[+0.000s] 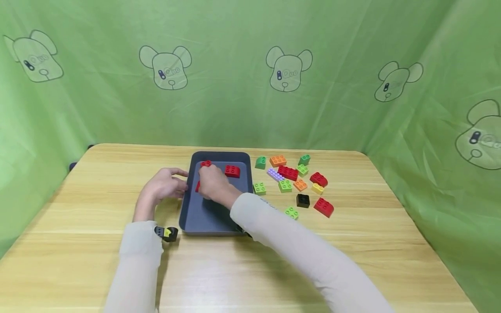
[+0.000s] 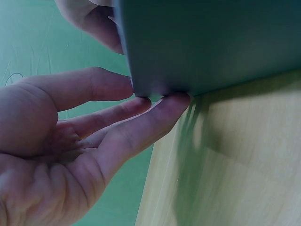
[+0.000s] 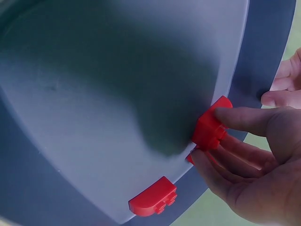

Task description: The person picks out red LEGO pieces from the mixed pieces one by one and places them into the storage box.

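My right hand [image 1: 214, 184] is inside the dark grey tray [image 1: 199, 219], close to its left wall. Between its thumb and fingers it pinches a red brick [image 3: 210, 126], studs toward the palm. Just past the fingertips, a second red brick [image 1: 205, 163] lies at the tray's far left, partly covered by the hand in the right wrist view. A red brick with a rounded end [image 1: 232, 171] sits in the far right part of the tray. My left hand [image 1: 166, 187] touches the tray's left side from outside, its extended fingertips at the lower edge in the left wrist view.
Right of the tray lie several loose bricks, among them a long red brick [image 1: 288, 173], a black brick [image 1: 303, 200], a purple brick [image 1: 275, 174] and an orange brick [image 1: 278, 161]. A green curtain [image 1: 235, 117] stands behind the wooden table [image 1: 352, 243].
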A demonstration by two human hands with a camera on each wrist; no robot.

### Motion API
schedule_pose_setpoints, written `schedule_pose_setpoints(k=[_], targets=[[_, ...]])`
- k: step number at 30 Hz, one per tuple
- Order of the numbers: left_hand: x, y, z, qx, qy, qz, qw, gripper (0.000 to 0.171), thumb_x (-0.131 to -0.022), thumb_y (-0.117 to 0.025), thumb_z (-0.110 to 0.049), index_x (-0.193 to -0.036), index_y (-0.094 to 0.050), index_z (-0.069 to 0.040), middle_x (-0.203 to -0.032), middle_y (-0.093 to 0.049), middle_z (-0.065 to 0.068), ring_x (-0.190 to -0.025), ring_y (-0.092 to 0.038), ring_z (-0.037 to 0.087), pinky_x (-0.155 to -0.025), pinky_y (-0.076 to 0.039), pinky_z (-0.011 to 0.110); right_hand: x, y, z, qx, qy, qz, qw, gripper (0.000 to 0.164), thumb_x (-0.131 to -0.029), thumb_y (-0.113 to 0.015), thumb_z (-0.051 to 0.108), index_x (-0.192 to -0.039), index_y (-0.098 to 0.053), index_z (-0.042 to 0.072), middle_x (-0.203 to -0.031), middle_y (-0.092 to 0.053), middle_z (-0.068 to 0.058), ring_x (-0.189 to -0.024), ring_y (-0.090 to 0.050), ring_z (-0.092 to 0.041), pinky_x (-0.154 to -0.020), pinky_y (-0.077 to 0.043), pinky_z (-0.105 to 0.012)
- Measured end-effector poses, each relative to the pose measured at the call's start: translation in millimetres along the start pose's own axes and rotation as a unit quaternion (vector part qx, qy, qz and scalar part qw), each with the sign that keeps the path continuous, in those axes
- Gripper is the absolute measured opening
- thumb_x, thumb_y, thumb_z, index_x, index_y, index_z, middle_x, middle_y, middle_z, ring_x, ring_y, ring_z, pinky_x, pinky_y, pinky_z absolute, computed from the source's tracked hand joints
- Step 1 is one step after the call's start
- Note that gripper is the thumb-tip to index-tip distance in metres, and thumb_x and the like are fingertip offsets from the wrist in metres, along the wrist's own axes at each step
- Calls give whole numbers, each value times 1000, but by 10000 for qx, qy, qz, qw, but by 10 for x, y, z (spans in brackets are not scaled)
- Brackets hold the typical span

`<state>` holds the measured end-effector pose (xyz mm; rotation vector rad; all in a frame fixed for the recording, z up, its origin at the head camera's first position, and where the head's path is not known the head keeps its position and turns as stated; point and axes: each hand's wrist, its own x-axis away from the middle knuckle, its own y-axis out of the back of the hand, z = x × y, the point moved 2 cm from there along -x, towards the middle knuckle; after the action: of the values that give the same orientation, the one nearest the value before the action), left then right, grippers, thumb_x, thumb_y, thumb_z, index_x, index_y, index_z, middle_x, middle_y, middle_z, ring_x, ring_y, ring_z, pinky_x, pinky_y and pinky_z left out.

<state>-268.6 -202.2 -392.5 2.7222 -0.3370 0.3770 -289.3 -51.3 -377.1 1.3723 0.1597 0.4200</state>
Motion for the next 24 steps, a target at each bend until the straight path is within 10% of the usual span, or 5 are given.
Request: schedule_pose_setpoints(k=[12,24], targets=[[2,-9,-13,-5,51,0,10000,57,-93,-55,6,-148,-40,10,-133,-59,37,-114,-67,44,-95,-62,42,17,-1,-13,47,10,-40,10000,31,-87,-73,10,-118,-68,8,-105,-70,-9,-85,-63,-19,-66,-56,-24],[36,-17,-37,-57,108,18,9999,57,-95,-55,6,-150,-38,9,-136,-56,37,-117,-65,43,-97,-60,43,66,280,-170,-317,-28,-340,9989,9,-87,-72,14,-92,-66,10,-77,-62,-4,-69,-58,-17,-52,-48,-25]])
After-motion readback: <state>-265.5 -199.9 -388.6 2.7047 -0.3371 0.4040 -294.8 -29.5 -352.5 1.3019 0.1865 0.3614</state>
